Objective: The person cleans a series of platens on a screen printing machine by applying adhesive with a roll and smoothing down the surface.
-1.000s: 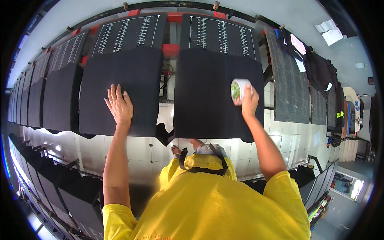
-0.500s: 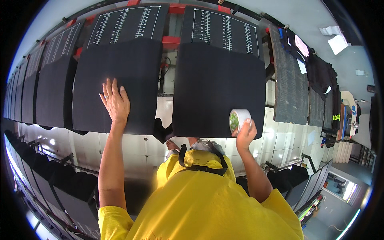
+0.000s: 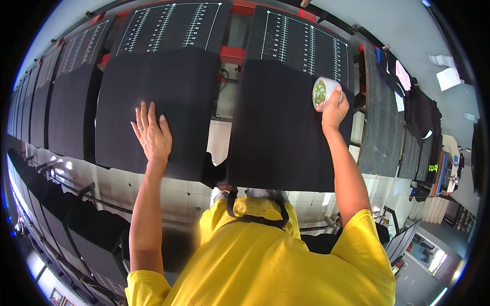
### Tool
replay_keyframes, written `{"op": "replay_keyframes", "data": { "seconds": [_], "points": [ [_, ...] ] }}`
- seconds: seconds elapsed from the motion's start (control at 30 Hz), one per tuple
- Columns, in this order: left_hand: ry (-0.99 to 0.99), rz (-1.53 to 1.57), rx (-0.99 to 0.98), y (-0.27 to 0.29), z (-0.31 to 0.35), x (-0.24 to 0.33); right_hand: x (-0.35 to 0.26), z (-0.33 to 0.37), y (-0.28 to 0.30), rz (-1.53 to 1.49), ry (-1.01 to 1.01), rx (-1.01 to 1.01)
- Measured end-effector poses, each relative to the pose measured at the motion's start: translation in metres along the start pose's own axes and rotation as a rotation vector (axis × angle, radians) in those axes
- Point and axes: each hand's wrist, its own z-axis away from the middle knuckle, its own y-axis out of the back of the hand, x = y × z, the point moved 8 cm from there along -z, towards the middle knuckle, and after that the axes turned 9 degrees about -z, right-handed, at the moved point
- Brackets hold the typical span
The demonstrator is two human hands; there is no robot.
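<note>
My left hand lies palm down on a black cloth drawn over a flat board, fingers stretched out and somewhat apart. A ring shows on one finger. In my right hand is a wide white roll of tape with a green pattern inside its core. The roll rests on or just above the far right part of a second black cloth, which covers the neighbouring board; whether it touches cannot be made out. White ruler-like markings show on the bare board beyond that cloth.
A gap with a red bar divides the two boards. More cloth-covered boards run off to the left. At the right stands a bare grey board, with dark garments beyond it. Another row of black boards is behind me.
My right hand has carried the tape roll from the near right corner of the cloth to its far right part. My left hand stays flat on its cloth. The view has shifted slightly.
</note>
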Motion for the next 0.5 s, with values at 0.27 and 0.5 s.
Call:
{"op": "replay_keyframes", "data": {
  "seconds": [0.27,0.5],
  "points": [
    [0.003,-0.003,0.013,0.001,0.001,0.000,-0.001,-0.065,-0.034,0.001,0.006,0.015],
    [-0.007,-0.024,0.013,-0.003,0.001,-0.002,0.000,0.000,-0.004,-0.061,-0.011,0.009]
  ]
}}
